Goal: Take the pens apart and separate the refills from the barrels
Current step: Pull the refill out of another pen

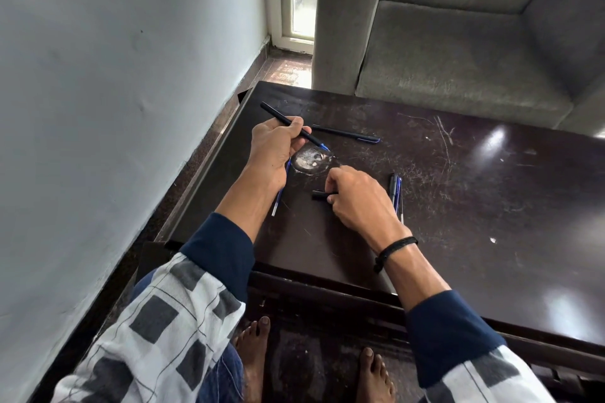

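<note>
Sleeves [183,304]: checked cloth nearest me, both forearms out over the table [458,206].
Pen [275,113]: black, blue tip bare, held above the table's left part; long axis runs far-left to near-right, tip toward the right hand [357,196].
Left hand [273,147]: fingers curled round the pen's middle.
Right hand: nearer the tip, pinching a short black cap [319,196] on the table.
Next, I judge: drop the cap, then pull along that axis.
Around: refill [281,191] by the left wrist; capped pen [347,133] beyond.
</note>
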Demonstrator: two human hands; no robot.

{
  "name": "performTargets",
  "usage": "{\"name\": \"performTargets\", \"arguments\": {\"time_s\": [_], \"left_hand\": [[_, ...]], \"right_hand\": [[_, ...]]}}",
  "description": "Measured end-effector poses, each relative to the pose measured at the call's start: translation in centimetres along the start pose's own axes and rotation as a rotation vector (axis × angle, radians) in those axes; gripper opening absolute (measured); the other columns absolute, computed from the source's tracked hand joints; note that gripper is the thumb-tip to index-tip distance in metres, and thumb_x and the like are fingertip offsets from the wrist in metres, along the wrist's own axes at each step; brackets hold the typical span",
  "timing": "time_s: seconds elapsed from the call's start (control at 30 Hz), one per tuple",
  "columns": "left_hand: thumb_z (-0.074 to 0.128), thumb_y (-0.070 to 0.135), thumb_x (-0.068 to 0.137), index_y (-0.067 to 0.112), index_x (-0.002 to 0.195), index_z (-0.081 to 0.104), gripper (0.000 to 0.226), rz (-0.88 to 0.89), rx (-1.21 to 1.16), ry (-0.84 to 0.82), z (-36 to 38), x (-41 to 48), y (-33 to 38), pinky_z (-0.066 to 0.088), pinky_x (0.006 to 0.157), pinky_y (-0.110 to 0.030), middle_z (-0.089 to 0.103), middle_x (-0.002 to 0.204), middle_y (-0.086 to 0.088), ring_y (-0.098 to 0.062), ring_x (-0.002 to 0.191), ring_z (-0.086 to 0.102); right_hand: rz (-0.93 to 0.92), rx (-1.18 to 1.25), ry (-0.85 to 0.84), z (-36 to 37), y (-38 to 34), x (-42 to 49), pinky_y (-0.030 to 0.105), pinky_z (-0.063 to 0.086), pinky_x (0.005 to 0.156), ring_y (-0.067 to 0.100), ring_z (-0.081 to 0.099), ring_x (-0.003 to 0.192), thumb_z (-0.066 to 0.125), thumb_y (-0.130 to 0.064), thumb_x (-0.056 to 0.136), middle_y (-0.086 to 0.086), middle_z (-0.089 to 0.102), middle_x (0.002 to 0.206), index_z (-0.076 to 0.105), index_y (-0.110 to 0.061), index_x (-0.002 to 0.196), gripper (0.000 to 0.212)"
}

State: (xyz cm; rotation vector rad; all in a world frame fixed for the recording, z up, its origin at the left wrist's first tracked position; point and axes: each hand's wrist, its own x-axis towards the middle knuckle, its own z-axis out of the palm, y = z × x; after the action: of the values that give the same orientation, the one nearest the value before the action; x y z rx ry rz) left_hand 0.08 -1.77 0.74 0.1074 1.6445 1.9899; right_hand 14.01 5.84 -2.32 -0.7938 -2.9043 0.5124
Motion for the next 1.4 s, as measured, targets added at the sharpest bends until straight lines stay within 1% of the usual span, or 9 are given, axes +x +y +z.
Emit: {"name": "performTargets", "arguments": {"time_s": [0.13, 0.23, 0.43, 0.7, 0.83, 0.97, 1.13, 1.3, 1.4], "left_hand": [[0.063, 0.006, 0.097, 0.011, 0.089, 0.068, 0.010, -0.002, 0.003, 0.001, 0.1, -0.1, 0.0, 0.058, 0.072, -0.018, 0.073, 0.089, -0.010, -0.013, 0.085, 0.071], [0.063, 0.006, 0.097, 0.010, 0.090, 0.068, 0.009, -0.004, 0.001, -0.001, 0.1, -0.1, 0.0, 0.058, 0.074, -0.019, 0.073, 0.089, -0.011, -0.013, 0.084, 0.070], [0.065, 0.007, 0.096, 0.009, 0.089, 0.068, 0.008, -0.015, 0.025, -0.022, 0.1, 0.1, -0.1, 0.057, 0.072, -0.019, 0.073, 0.088, -0.012, -0.014, 0.080, 0.069], [0.066, 0.008, 0.096, 0.010, 0.089, 0.070, 0.008, -0.016, 0.071, -0.056, 0.4, 0.0, -0.7, 0.059, 0.079, -0.024, 0.074, 0.090, -0.013, -0.016, 0.089, 0.071], [0.066, 0.007, 0.095, 0.007, 0.094, 0.070, 0.004, -0.032, 0.079, -0.096, 0.8, -0.3, -0.9, 0.059, 0.073, -0.019, 0.073, 0.088, -0.012, -0.013, 0.082, 0.071], [0.068, 0.005, 0.093, 0.000, 0.101, 0.071, 0.009, -0.044, 0.083, -0.124, 1.0, -0.6, -1.1, 0.060, 0.074, -0.021, 0.074, 0.091, -0.015, -0.014, 0.082, 0.073], [0.071, 0.004, 0.091, 0.000, 0.099, 0.073, 0.010, -0.049, 0.112, -0.123, 0.9, -0.6, -1.1, 0.060, 0.076, -0.021, 0.074, 0.088, -0.012, -0.013, 0.079, 0.071], [0.074, 0.003, 0.087, -0.002, 0.097, 0.074, 0.011, -0.047, 0.125, -0.117, 0.8, -0.4, -1.2, 0.060, 0.073, -0.020, 0.072, 0.085, -0.011, -0.015, 0.078, 0.070], [0.074, 0.001, 0.086, -0.002, 0.092, 0.075, 0.006, -0.039, 0.135, -0.112, 0.8, -0.5, -1.3, 0.060, 0.074, -0.020, 0.072, 0.081, -0.010, -0.014, 0.074, 0.070]], "right_hand": [[-0.018, -0.065, -0.057, -0.2, -0.1, -0.2, 0.041, 0.052, 0.085, 0.027, 0.059, 0.115, 0.065, -0.013, 0.094, 0.002, 0.060, 0.123, 0.063, -0.021, 0.127, 0.034], [0.063, 0.018, -0.058, -0.4, 0.4, 0.1, 0.037, 0.049, 0.088, 0.031, 0.061, 0.113, 0.063, -0.012, 0.093, 0.006, 0.059, 0.122, 0.070, -0.021, 0.120, 0.029], [0.274, 0.324, 0.172, -1.5, 1.7, 0.8, 0.027, 0.041, 0.081, 0.026, 0.066, 0.104, 0.066, -0.014, 0.090, 0.005, 0.065, 0.118, 0.073, -0.018, 0.112, 0.024], [0.214, 0.360, 0.232, -1.5, 0.9, 0.6, 0.031, 0.046, 0.085, 0.020, 0.064, 0.103, 0.069, -0.016, 0.092, 0.001, 0.061, 0.117, 0.071, -0.015, 0.116, 0.024], [0.186, 0.347, 0.253, -1.6, 0.8, 0.6, 0.027, 0.039, 0.082, 0.016, 0.062, 0.103, 0.070, -0.016, 0.093, -0.001, 0.060, 0.116, 0.071, -0.015, 0.119, 0.026], [0.163, 0.348, 0.272, -1.6, 0.6, 0.5, 0.026, 0.038, 0.082, 0.010, 0.056, 0.096, 0.070, -0.017, 0.094, -0.002, 0.058, 0.114, 0.070, -0.014, 0.120, 0.026], [0.154, 0.357, 0.286, -1.6, 0.7, 0.6, 0.027, 0.042, 0.083, 0.015, 0.061, 0.100, 0.071, -0.017, 0.093, -0.001, 0.061, 0.113, 0.071, -0.015, 0.119, 0.026], [0.154, 0.373, 0.302, -1.7, 0.6, 0.5, 0.025, 0.042, 0.082, 0.010, 0.060, 0.096, 0.073, -0.016, 0.092, -0.008, 0.057, 0.105, 0.073, -0.016, 0.117, 0.025], [0.154, 0.375, 0.311, -2.0, 0.6, 0.4, 0.031, 0.047, 0.083, 0.013, 0.060, 0.094, 0.074, -0.014, 0.091, -0.008, 0.057, 0.103, 0.075, -0.016, 0.115, 0.024]]}}
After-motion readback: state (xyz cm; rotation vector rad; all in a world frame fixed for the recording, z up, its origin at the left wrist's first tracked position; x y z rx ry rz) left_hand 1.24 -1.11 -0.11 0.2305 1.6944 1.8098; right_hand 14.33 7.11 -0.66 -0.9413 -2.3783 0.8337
